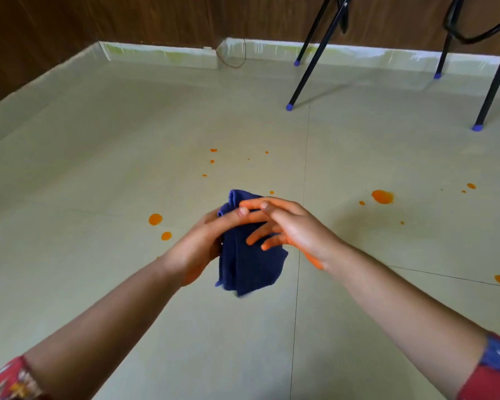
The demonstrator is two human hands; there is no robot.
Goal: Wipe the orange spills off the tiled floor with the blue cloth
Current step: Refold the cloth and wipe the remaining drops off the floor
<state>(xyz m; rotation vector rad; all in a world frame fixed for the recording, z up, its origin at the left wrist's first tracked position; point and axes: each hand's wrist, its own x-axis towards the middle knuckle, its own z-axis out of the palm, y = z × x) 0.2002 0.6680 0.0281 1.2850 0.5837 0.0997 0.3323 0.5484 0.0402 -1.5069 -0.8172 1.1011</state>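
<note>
Nearest me, red patterned sleeves [10, 381] sit at the bottom corners, and both bare forearms reach forward over the tiled floor [98, 168]. They meet mid-frame at the blue cloth [248, 264], which is bunched and held up off the floor, its lower end hanging loose. My left hand [202, 246] grips it from the left side, with a finger laid across its upper part. My right hand [295, 229] comes in from the right with its fingers [256, 236] straight and spread, resting on the front of the cloth; its heel is smeared orange.

The orange spills [382, 196] are scattered over the floor around the cloth: two round blobs to the left, the largest one to the right, one more at the right edge, and small drops farther ahead.

Beyond them stand black chair legs [308, 67] with blue caps, then a pale skirting [162, 54] with a thin wire [233, 64] looping over it, and a dark wood wall [156, 18].
</note>
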